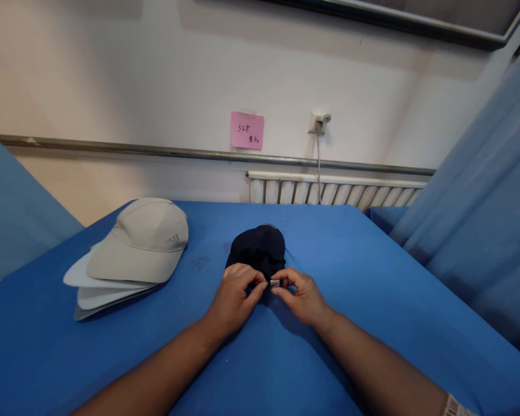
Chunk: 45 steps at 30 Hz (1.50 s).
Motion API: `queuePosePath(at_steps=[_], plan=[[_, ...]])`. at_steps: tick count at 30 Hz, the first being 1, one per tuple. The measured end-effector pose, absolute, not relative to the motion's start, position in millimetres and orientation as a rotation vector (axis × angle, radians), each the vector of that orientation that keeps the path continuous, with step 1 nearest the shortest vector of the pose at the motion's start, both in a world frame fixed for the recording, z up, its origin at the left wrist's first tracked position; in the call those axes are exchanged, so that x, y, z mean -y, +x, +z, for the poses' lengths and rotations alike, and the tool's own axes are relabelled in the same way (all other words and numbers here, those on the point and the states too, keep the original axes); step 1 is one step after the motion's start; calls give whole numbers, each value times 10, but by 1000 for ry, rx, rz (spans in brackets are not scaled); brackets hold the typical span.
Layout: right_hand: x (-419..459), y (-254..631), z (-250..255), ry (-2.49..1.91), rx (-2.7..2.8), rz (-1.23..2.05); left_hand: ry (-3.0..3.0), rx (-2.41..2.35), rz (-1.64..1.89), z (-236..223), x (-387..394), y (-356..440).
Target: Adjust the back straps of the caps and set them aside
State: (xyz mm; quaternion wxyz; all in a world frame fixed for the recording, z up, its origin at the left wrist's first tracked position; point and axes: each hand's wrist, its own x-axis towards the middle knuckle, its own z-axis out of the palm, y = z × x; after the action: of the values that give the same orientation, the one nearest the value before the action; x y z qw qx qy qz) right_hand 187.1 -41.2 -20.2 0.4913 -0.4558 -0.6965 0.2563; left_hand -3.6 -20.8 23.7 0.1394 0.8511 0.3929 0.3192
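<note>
A dark navy cap [260, 245] lies on the blue-covered table in front of me, its strap side towards me. My left hand [238, 292] is closed, thumb and forefinger pinching the cap's dark edge or strap, the other fingers against the fabric. Just to its right, my right hand [301, 293] pinches a small silvery buckle [275, 283] at the cap's near edge between thumb and fingertips. What lies under the fingertips is hidden. Off to the left sits a stack of caps, with a beige cap [141, 240] on top and paler brims [93, 292] showing beneath it.
The blue table cover [372, 323] reaches back to a white radiator [303, 188] and a metal rail [156, 151]. A pink note [247, 130] and a plugged-in socket [318, 123] are on the wall. Blue curtains [481, 190] hang at both sides.
</note>
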Motion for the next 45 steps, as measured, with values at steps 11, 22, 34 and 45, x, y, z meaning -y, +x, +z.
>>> queuePosePath(at_steps=[11, 22, 34, 45], plan=[[413, 1864, -178, -1087, 1577, 669, 2397, -1133, 932, 230, 228, -42], [423, 1832, -207, -1095, 1590, 746, 2391, -1155, 861, 229, 200, 8], [416, 1838, -216, -1053, 1523, 842, 2397, -1141, 855, 253, 205, -17], [413, 1783, -259, -1024, 1470, 951, 2374, -1143, 858, 194, 199, 18]])
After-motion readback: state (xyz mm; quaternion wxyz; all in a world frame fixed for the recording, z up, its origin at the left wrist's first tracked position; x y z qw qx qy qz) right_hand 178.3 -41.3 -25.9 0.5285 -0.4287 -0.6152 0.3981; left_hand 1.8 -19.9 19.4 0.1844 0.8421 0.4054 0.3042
